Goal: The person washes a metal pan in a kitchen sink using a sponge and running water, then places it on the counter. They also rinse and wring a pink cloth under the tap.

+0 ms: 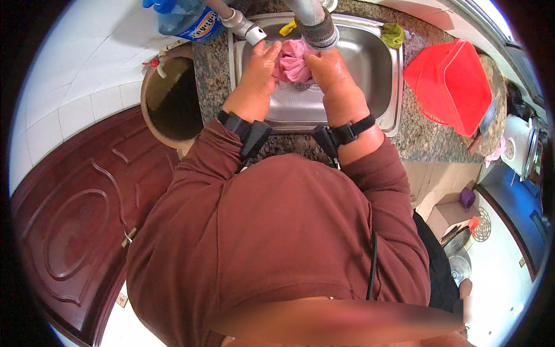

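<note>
A wet, crumpled pink cloth (294,63) is bunched up over the stainless steel sink (299,106). At its left side my left hand (261,65) touches it, fingers spread and thumb side against the folds. My right hand (327,67) grips the cloth's right side, its fingertips partly hidden under the faucet spout (318,32). A second metal pipe end (256,34) hangs just above my left fingertips. Behind the cloth a small yellow thing (288,28) lies at the sink's back. A green cloth or scrubber (393,35) sits on the back right corner of the rim.
Right of the sink, a red plastic container (468,86) lies tipped on the granite counter (427,134). A large blue plastic bottle (186,19) stands at the back left. Below it is a wide round tub (147,104) beside a small red-handled tap (151,63).
</note>
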